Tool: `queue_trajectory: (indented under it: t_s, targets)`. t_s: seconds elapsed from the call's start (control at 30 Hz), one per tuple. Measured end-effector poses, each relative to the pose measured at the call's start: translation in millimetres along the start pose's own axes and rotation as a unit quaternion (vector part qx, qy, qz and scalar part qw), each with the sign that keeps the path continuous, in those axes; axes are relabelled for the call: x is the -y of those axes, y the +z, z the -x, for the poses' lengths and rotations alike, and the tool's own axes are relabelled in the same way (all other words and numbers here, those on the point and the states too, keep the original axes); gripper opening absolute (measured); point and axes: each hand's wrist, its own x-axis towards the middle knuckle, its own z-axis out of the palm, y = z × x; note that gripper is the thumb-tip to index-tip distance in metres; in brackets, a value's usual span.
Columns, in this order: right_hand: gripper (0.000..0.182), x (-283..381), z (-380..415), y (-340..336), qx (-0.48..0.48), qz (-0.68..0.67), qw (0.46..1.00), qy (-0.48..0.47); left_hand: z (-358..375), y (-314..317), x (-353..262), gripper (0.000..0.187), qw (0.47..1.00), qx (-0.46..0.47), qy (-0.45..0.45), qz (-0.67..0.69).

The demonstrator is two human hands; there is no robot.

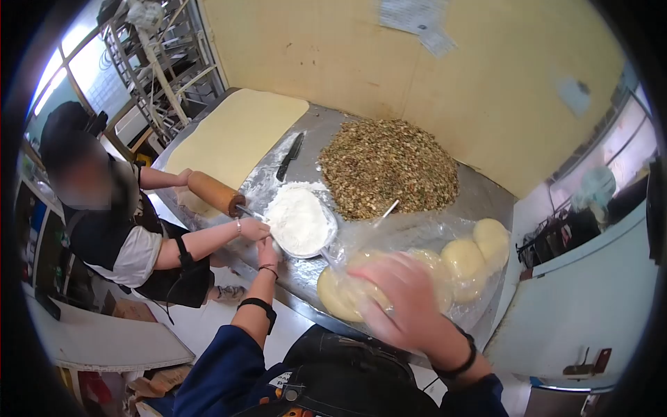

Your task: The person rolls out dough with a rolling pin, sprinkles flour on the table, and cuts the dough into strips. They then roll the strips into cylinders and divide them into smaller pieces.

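Observation:
My right hand point(410, 299) is smeared by motion above the dough balls, its fingers closed on a clear plastic sheet point(472, 233). Under and around that sheet lie several pale dough balls point(464, 270). My left hand point(267, 256) is at the near left side of a bowl of white flour point(297, 221), right beside the co-worker's hand point(251, 228); its fingers are too hidden to read. The co-worker's other hand is on a wooden rolling pin point(217, 193), which lies at the near edge of a rolled-out dough sheet point(236, 135).
A large heap of chopped nut-like filling point(389, 167) sits at the back of the metal table point(295, 278). A dark-bladed knife point(290, 158) lies between dough sheet and heap. The co-worker point(118, 201) stands at left. A yellowish wall point(333, 62) bounds the back.

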Motion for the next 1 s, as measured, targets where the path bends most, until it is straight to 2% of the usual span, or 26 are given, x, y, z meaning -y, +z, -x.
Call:
queue_trajectory:
  t_s: [0.03, 0.1, 0.13, 0.17, 0.2, 0.23, 0.3, 0.33, 0.43, 0.5, 0.6, 0.77, 0.83, 1.0]
  targets:
    - [0.026, -20.3, -5.8, 30.5, 0.006, -0.001, 1.0, -0.009, -0.5, 1.3, 0.4, 0.044, 1.0, -0.005, -0.004, 0.003]
    - [0.029, -56.8, -11.4, 88.0, 0.04, 0.021, 0.999, 0.0, 6.2, 19.6, -8.1, 0.041, 0.995, 0.024, 0.063, 0.069]
    - [0.029, -72.4, -10.6, 114.7, 0.069, 0.043, 0.996, 0.017, 14.0, 24.6, -19.4, 0.042, 0.991, 0.054, 0.021, 0.122]
    - [0.03, -90.7, -4.5, 147.1, 0.144, 0.114, 0.981, 0.053, 27.0, 27.1, -35.4, 0.044, 0.981, 0.083, -0.02, 0.175]
    - [0.032, -103.9, -5.4, 179.6, 0.219, 0.183, 0.955, 0.084, 37.4, 31.4, -51.8, 0.043, 0.984, 0.107, -0.044, 0.138]
    - [0.032, -109.9, -4.1, 195.4, 0.222, 0.182, 0.955, 0.08, 47.9, 40.9, -62.5, 0.043, 0.983, 0.138, -0.066, 0.098]
    - [0.035, -118.3, -4.4, 217.6, 0.325, 0.242, 0.902, 0.149, 43.7, 52.8, -55.9, 0.043, 0.974, 0.11, -0.113, 0.165]
    - [0.035, -119.6, -3.0, 225.6, 0.326, 0.243, 0.901, 0.149, 43.4, 53.3, -56.2, 0.041, 0.96, 0.1, -0.136, 0.221]
    - [0.039, -122.0, -3.7, 239.9, 0.302, 0.246, 0.905, 0.172, 42.3, 48.5, -52.9, 0.038, 0.968, 0.109, -0.119, 0.191]
    - [0.043, -115.5, -12.5, 242.5, 0.327, 0.197, 0.891, 0.246, 35.1, 50.9, -38.0, 0.034, 0.971, 0.118, -0.095, 0.185]
    - [0.047, -121.5, -7.3, 254.5, 0.331, 0.139, 0.897, 0.258, 38.0, 50.8, -39.5, 0.036, 0.972, 0.128, -0.101, 0.169]
    - [0.047, -121.9, 7.0, 251.5, 0.315, 0.126, 0.908, 0.246, 61.0, 42.7, -45.0, 0.035, 0.98, 0.114, -0.043, 0.156]
    - [0.047, -114.9, 12.9, 243.5, 0.316, 0.117, 0.907, 0.251, 70.4, 36.8, -44.1, 0.036, 0.979, 0.129, -0.057, 0.146]
    - [0.049, -104.5, 33.9, 236.4, 0.328, 0.135, 0.901, 0.249, 89.3, 21.5, -29.8, 0.036, 0.975, 0.164, -0.028, 0.148]
